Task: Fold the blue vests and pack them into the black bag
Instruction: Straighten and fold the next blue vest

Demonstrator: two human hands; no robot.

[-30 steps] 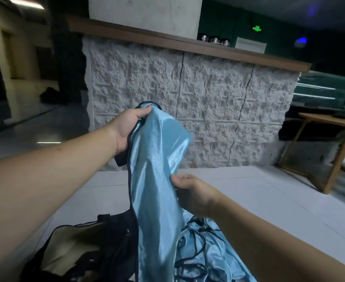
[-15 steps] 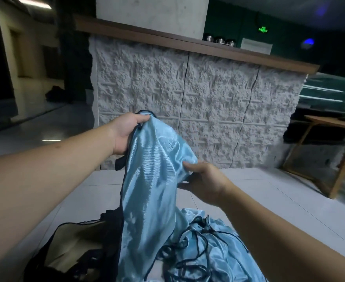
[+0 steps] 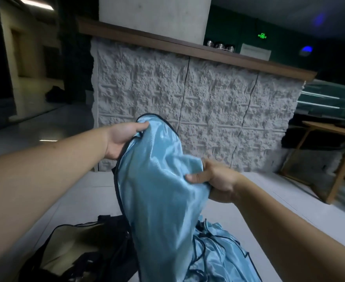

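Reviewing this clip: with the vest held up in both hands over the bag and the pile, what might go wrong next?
1. The held vest hangs down over the pile of blue vests with its loose black cords; its lower edge could snag and drag others along.
2. The left hand and right hand grip bunched fabric, so the fold may come out uneven.
3. The black bag lies slumped; its opening may collapse during packing.

Both forearms are bare to the frame edge, and the 2 hands (image 3: 124,139) (image 3: 218,182) wear nothing.
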